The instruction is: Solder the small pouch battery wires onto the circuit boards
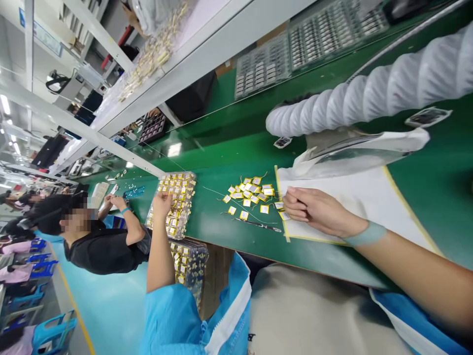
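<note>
Blue jacket (173,320) & beige shirt (318,310) closest to cam, both forearms bare, reaching over green table (210,229). R wrist w/ pale teal band (365,233).

L hand (162,203): over clear plastic tray (192,180) of yellow-edged batteries; fingers bent, tips hidden among tray contents — can't tell if grasping one. R hand (308,209): at L edge of white sheet (354,197), sheet bordered w/ yellow tape (286,231). Fingers clenched, thumb side up; can't tell if anything's inside. Couple of batteries just beside the knuckles, at sheet edge.

Loose batteries (254,189): scattered pile on table btwn tray & sheet, thin wires sticking out, some overlapping. Black pen (258,225) lies nr. pile, table-edge side. More filled trays (183,261) stacked below table level.

Ribbed white hose (362,91) hangs over far side of table — clear hood (362,153) under it, above sheet. Behind: clear trays (264,74) w/ small dark parts. Co-worker (107,246), dark top & cap, seated past L forearm, own hands (117,202) together over table.
</note>
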Tool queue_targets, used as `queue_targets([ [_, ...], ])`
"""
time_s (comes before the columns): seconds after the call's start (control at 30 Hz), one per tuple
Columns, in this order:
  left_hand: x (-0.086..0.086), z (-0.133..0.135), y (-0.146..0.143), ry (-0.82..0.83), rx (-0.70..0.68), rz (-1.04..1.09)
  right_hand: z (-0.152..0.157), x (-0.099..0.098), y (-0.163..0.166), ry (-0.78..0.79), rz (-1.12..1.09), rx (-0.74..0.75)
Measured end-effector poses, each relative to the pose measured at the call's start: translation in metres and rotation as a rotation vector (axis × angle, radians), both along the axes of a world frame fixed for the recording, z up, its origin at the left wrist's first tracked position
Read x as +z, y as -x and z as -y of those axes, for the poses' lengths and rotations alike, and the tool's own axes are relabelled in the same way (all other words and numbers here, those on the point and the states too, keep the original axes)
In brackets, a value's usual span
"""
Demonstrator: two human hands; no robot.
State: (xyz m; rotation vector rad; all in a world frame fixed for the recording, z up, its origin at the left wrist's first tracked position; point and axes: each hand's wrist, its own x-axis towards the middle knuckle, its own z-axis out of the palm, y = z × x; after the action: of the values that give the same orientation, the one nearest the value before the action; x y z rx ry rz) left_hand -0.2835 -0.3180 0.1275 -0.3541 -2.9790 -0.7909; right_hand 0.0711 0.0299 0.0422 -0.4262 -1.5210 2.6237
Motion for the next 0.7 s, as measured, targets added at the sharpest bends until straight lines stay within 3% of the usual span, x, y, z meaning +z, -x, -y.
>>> queue_targets([
  [0.13, -0.004, -0.039, -0.051, -0.212, -0.166, -0.013, 0.002, -0.012, 0.003, -0.089, -0.018, 0.026],
  [0.3, -0.025, -0.114, -0.141, -0.357, -0.525, 0.271, 0.003, -0.018, -0.001, -0.28, -0.058, -0.017],
  [0.4, -0.032, -0.156, -0.181, -0.407, -0.722, 0.473, -0.002, -0.013, -0.005, -0.391, -0.099, -0.038],
  [0.57, -0.039, -0.202, -0.202, -0.436, -0.878, 0.637, -0.012, -0.008, -0.006, -0.473, -0.139, -0.086],
  [0.7, -0.043, -0.212, -0.196, -0.382, -0.935, 0.628, -0.017, -0.01, -0.005, -0.476, -0.124, -0.14],
])
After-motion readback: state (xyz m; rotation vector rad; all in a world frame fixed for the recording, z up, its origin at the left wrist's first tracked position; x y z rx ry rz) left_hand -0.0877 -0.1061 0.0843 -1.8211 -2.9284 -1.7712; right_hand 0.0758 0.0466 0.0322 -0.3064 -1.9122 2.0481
